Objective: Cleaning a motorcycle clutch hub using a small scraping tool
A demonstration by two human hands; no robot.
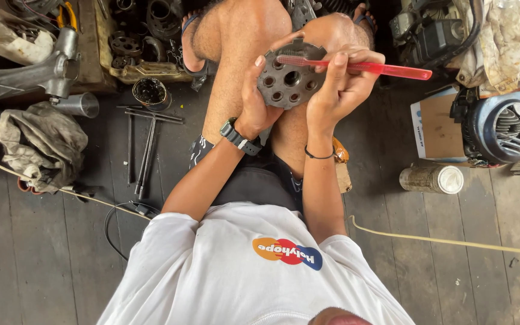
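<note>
**Brush on the metal disc, above my knees**

My left hand point(255, 99) is curled around the left edge of a round grey metal disc point(290, 81) with a ring of holes, thumb up along its rim, holding it over my bare knees. My right hand point(339, 84) closes on the disc's right side, and its fingers pinch a red toothbrush point(380, 68), whose bristled head lies across the top of the disc while the handle sticks out to the right. A black watch point(239, 137) sits on my left wrist, a thin dark band point(319, 156) on my right.

I sit on a dark plank floor point(43, 253). Left of my leg stands a small round tin point(150, 92) with black contents, and beside it lie long T-handled wrenches point(145, 144). Farther left is a crumpled grey rag point(40, 144) and a bare metal casting point(37, 69). To my right, a pale cylindrical can point(431, 179) lies on its side, its label too dirty to make out. Behind it sits a flat cardboard box point(437, 126), brown with a white and blue edge, touching a blue-grey engine part point(504, 127) with cooling fins. A pale cord point(446, 242) runs across the planks.
</note>
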